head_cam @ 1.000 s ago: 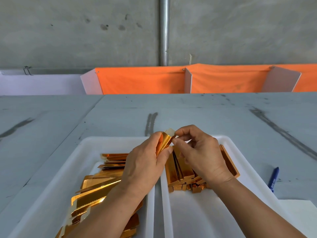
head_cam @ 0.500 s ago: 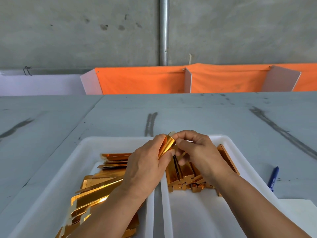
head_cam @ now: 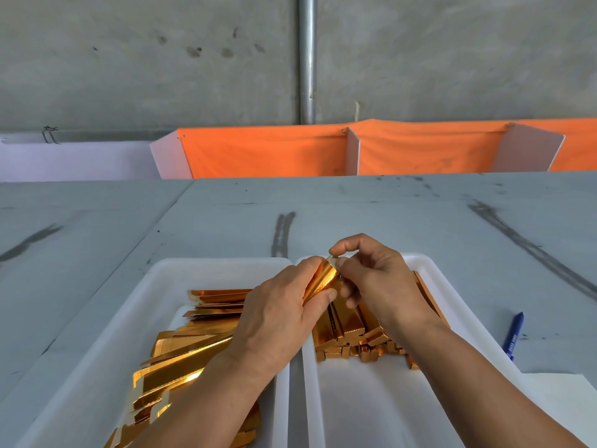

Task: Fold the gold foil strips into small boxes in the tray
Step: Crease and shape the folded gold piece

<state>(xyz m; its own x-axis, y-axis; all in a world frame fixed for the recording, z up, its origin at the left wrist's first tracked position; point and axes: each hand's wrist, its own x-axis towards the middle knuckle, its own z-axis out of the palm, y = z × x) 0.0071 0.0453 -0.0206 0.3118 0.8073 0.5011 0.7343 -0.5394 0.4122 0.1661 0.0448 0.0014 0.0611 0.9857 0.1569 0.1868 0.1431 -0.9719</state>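
Fingers (head_cam: 349,243) pinch gold foil strip (head_cam: 323,277) — curled; aloft.

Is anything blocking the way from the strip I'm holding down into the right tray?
Nothing visible does. The left hand and right hand hold the strip over the right tray, above the folded boxes.
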